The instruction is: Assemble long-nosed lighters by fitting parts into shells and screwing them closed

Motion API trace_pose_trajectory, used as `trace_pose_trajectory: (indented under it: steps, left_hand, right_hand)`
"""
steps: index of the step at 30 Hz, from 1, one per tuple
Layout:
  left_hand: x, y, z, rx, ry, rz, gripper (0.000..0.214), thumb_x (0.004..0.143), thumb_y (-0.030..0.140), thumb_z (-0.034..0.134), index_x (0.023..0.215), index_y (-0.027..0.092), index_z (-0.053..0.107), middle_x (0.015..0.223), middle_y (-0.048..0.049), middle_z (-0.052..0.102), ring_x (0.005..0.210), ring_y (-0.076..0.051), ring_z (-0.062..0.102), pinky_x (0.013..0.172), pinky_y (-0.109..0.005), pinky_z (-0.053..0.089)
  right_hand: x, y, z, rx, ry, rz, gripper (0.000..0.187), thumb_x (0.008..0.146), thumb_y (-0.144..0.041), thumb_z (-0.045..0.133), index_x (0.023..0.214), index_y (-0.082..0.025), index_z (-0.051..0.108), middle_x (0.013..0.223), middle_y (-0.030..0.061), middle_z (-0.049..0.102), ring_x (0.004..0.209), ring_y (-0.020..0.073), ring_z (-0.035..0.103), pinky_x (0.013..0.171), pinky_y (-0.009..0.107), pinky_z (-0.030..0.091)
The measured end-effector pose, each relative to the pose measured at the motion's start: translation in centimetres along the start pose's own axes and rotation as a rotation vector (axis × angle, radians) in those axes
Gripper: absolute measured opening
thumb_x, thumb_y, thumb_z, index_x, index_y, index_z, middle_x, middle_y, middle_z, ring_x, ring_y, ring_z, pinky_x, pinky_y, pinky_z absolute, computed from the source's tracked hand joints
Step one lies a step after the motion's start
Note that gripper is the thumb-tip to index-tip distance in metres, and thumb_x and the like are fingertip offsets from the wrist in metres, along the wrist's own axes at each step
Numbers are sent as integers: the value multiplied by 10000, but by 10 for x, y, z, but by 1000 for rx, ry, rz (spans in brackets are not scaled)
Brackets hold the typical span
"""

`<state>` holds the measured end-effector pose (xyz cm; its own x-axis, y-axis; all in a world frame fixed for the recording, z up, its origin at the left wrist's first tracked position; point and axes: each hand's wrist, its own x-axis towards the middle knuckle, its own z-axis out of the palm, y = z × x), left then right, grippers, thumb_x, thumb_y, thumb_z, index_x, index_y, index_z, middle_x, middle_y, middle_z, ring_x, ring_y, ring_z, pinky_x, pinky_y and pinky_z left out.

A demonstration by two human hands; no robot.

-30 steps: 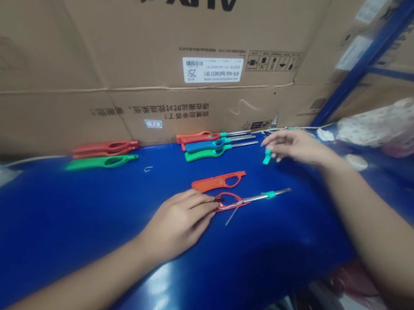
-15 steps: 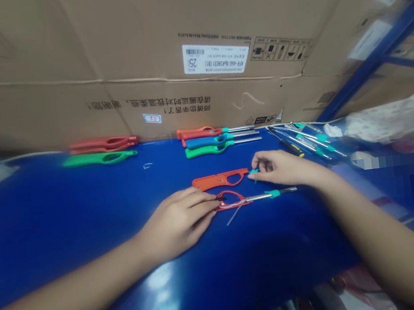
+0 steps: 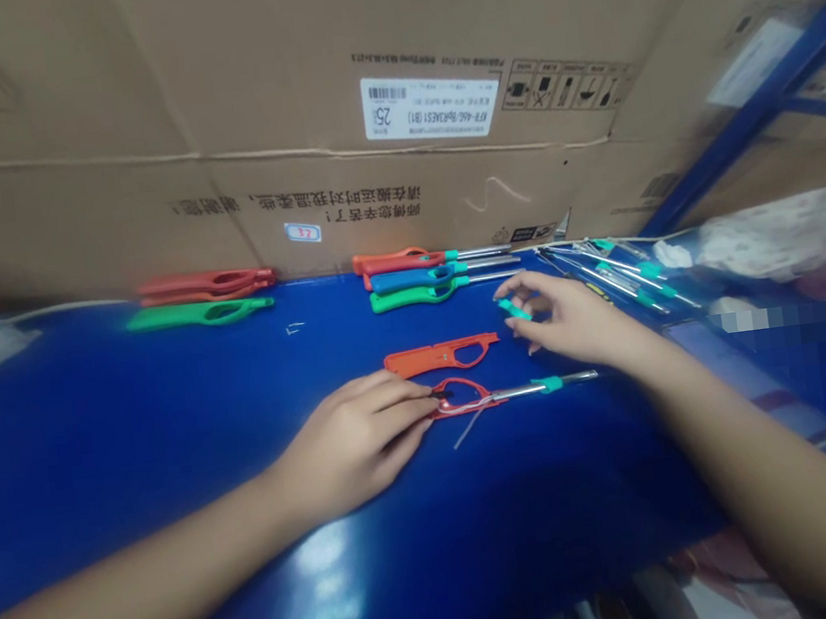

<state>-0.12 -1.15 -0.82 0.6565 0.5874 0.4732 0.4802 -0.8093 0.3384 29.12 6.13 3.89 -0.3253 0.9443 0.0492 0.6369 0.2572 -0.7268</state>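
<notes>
Two bare hands worked on a glossy blue table [image 3: 134, 434]. Far left of the open lighter half [image 3: 469, 398], green and red plastic shells [image 3: 199, 314] lay flat. The left hand [image 3: 355, 447] pinned that half's handle end, thumb and forefinger closed on it. A firm, flat hold seemed wise, since its thin wires lay loose. Just behind it lay a matching orange cover [image 3: 441, 355]. To its right, the right hand [image 3: 572, 320] pinched a small teal cap [image 3: 514, 309] between fingertips, the other fingers spread
</notes>
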Motion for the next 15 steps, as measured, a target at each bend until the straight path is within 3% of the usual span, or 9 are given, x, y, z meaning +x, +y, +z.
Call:
trace_pose_trajectory:
  steps: [3,6,11,15]
  left_hand:
    - [0,0,0,-2,8,6,251,954,177,597,1186,212,689,1152,-47,738,1010,-209,696,899,-370,563]
    - [1,0,0,0,14,11,246,954,177,599,1179,210,692,1145,-49,741,1007,-205,697,899,-364,562]
    - [1,0,0,5,15,15,243,955,178,597,1174,211,695,1142,-51,741,1006,-203,696,900,-363,563]
    - [0,0,0,9,14,15,240,955,181,598,1172,211,696,1145,-47,740,1010,-204,696,906,-367,566]
  right_hand:
    - [2,2,3,75,33,27,201,790,-193,607,991,-199,588,832,45,648,669,168,665,541,306,617]
    - [4,6,3,3,25,32,86,850,-247,602,896,-184,638,725,41,666,595,163,653,553,318,600]
    - [5,10,5,-304,88,-214,141,862,-198,584,974,-194,669,977,72,698,717,164,644,678,323,553]
    - [5,15,7,-376,2,-269,210,884,-176,555,1058,-204,669,1046,73,653,747,158,629,735,329,531]
